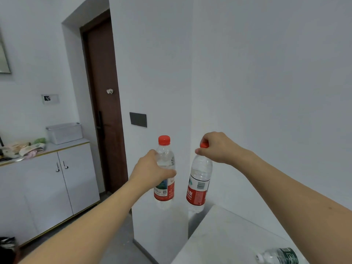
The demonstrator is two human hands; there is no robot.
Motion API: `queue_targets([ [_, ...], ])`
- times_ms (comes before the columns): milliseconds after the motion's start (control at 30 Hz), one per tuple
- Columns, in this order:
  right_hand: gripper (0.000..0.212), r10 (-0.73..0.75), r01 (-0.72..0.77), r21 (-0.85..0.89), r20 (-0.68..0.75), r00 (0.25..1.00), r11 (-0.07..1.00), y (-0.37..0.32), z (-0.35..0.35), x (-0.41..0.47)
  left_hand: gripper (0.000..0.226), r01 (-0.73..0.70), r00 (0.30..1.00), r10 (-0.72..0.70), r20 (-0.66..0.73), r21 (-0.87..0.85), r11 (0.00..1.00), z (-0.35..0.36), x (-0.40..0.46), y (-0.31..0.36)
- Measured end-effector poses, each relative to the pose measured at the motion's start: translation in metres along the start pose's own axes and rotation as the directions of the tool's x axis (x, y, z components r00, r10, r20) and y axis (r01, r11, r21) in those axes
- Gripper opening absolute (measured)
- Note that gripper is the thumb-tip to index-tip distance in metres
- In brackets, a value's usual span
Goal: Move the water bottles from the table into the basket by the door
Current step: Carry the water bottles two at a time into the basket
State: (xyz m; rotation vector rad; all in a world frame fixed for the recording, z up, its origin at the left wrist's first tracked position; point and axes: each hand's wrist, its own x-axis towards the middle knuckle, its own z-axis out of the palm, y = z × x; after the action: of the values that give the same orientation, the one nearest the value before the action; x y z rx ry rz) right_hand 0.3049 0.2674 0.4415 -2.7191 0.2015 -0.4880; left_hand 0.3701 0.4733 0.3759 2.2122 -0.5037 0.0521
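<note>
A white basket (64,133) sits on the cabinet (47,178) left of the door (102,103), well apart from both hands. The left hand (152,168) wraps the body of an upright bottle (164,168); the right hand (215,147) pinches the cap of a second bottle (199,183), hanging upright. The left is nearer the basket. A green-label bottle (280,256) lies on the desk (228,235), cut off by the frame edge.

Left hand (152,168) gripping the body of a red-capped bottle (165,187), holding it upright in the air. Right hand (217,147) pinching the cap of a second bottle (199,187), which is hanging slightly tilted beside the first. Green-labelled bottle (280,256) lying on the table (219,241). Brown door (102,103) showing beyond, a white cabinet (47,191) standing to its left.
</note>
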Motion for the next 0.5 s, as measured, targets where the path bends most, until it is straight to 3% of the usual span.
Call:
queue_targets([
  [500, 0.023, -0.121, 0.121, 0.003, 0.058, 0.991, 0.993, -0.121, 0.112, 0.198, 0.058, 0.026, 0.996, -0.023, -0.084, 0.036, 0.999, -0.116, 0.172, -0.137],
])
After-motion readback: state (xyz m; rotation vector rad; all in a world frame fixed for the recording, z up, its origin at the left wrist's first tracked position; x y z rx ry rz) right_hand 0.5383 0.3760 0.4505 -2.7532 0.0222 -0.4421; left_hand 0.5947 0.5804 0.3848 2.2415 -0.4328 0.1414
